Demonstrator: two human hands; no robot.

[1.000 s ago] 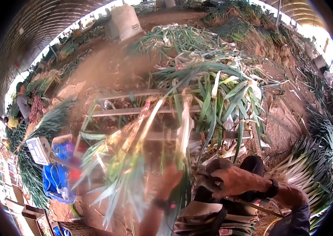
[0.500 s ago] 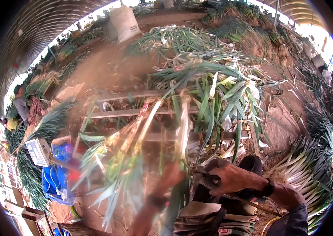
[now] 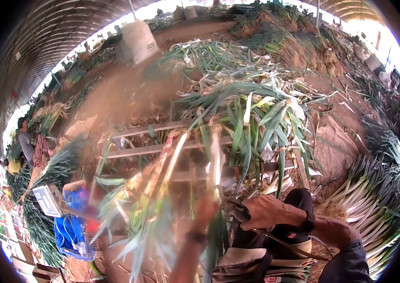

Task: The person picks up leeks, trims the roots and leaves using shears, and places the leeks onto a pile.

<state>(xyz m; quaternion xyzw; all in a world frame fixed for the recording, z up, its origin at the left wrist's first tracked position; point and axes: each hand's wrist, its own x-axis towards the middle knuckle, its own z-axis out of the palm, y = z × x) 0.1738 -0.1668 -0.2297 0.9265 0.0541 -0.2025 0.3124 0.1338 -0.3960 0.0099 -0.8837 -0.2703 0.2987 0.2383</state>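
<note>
hands first, as seen in the head view, the only view supplied. the right hand (image 3: pixel 263 212) has its fingers curled round a dark tool (image 3: pixel 238 211), whose exact kind cannot be told. the left hand (image 3: pixel 207 207) appears closed about the lower stem of a leek (image 3: pixel 216 158); blur hides the fingertips, so firmness of hold cannot be told. the leek's root end points to the far edge of a wooden frame (image 3: pixel 136 152), its leaves hanging past the near edge toward the person.

two further stalks, one pale (image 3: pixel 175 158) and one reddish-brown (image 3: pixel 158 165), slant over the left part of the frame. a heap of leaves (image 3: pixel 270 118) spills over its right side. beyond the right corner, well apart, stands a pile of leeks (image 3: pixel 353 214) with pale stems.

risks, in this inspector's judgement. first: the tool sits just beside the left hand, so a slip of the right wrist could catch fingers or bruise the stem. second: a loose left grip would let the leek turn or drop between the rails. third: leaves trailing over the right side could snag the leek and tear its blades. fourth: a tube (image 3: pixel 299 249) runs below the right hand toward the forearm; if it caught on the folded cloth (image 3: pixel 240 259), it could hamper the arm. whether tube and tool are joined cannot be told.
</note>
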